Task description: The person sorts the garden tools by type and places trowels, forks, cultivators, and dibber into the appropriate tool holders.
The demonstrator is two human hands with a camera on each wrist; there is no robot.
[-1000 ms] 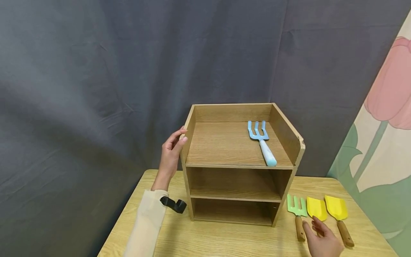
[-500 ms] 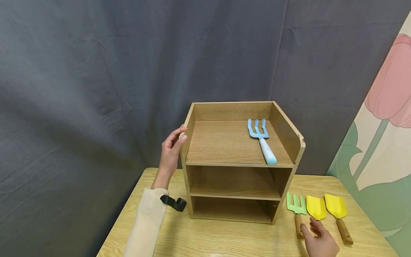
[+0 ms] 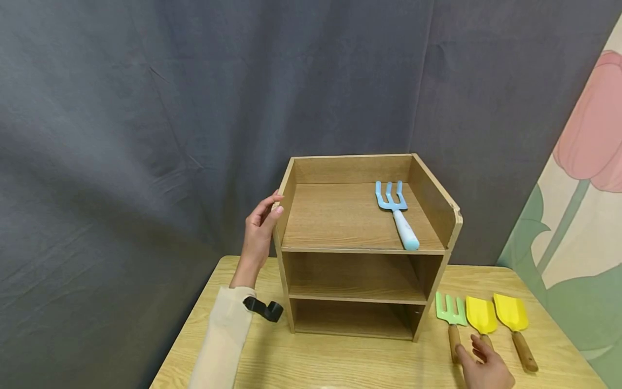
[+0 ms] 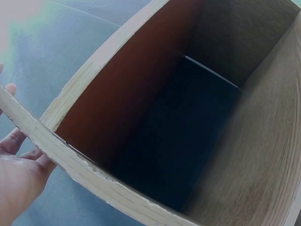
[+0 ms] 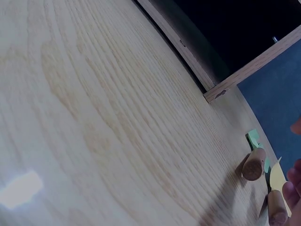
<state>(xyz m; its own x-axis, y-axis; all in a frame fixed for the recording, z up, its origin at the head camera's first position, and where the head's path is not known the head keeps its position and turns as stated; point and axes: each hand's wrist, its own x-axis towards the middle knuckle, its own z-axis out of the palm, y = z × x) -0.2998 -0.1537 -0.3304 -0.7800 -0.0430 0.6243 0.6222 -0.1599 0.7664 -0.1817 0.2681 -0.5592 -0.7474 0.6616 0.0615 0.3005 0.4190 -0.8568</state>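
Note:
My left hand [image 3: 257, 232] grips the left side panel of a wooden shelf unit [image 3: 362, 252], thumb at its front edge. In the left wrist view, fingers of the left hand [image 4: 23, 179] lie along the panel's outer side. Low at the right, my right hand [image 3: 487, 367] hovers with loosely bent fingers over the handle of a yellow hand shovel [image 3: 481, 314], partly hiding it. Left of that lies a green hand fork [image 3: 451, 309] with a wooden handle; a second yellow shovel [image 3: 512, 313] lies to the right. A blue hand fork [image 3: 397, 216] rests on the shelf's top.
The shelf unit stands on a light wooden table [image 3: 340, 367] and has two open compartments below its top. A dark grey curtain [image 3: 194, 108] hangs behind. At the right is a wall panel [image 3: 583, 216] with a tulip print.
My right hand has drawn back slightly toward the near side, so part of the middle shovel's handle now shows. The left hand keeps its place on the shelf panel.

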